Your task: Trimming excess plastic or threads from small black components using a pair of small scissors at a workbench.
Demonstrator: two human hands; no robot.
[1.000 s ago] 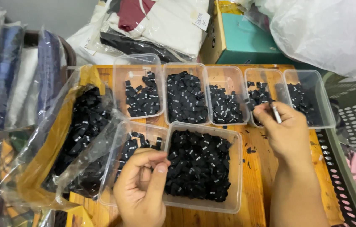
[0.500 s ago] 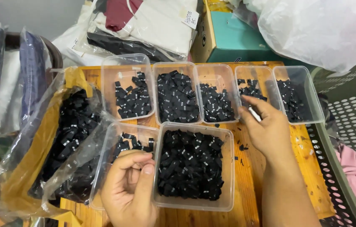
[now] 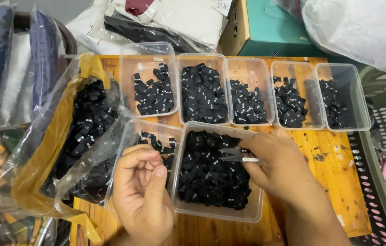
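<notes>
Tweezers (image 3: 236,156), small and metallic with a pale handle end, lie almost level in my right hand (image 3: 277,166), long axis running side to side, tips pointing left over the heap of black tags. My right grip is clenched on them between thumb and fingers, above the large clear tub (image 3: 218,214) nearest me. That tub is full of little black fabric tags (image 3: 211,177), each with a small white mark. My left hand (image 3: 143,193) is curled closed just beside the tub's left wall; whether it pinches anything I cannot tell. I count seven clear tubs: five in a back row (image 3: 247,68) and two in front, all holding black tags. One plastic bag (image 3: 65,136) of more tags lies open at left on the wooden tabletop (image 3: 334,182).
</notes>
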